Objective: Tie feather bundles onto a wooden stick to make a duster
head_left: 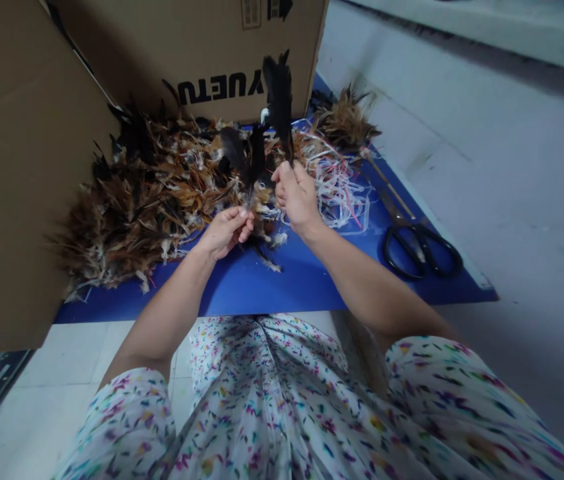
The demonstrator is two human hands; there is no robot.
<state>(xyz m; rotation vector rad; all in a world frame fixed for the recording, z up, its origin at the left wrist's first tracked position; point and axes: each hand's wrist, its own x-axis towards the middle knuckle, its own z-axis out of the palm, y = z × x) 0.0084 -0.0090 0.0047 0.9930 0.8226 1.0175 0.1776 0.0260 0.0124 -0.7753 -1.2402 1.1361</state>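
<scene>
My left hand [231, 231] pinches the pale quill ends of some dark feathers [249, 157], which stand upright above the fingertips. Close by on its right, my right hand [298, 195] is closed around the lower end of a long black feather [279, 97] that points up in front of the cardboard box. Behind and to the left of both hands spreads a large heap of brown and black feathers [162, 180]. A few loose feather bits [265, 257] lie just below the hands on the blue tabletop [282, 290].
A tangle of white and pink strips [339, 187] lies right of my right hand. Farther right are black-handled scissors [419, 247], a thin stick [389, 183] and a brown feather bunch [345, 123]. Cardboard boxes [127, 53] stand behind and left; a wall [512, 180] borders the right.
</scene>
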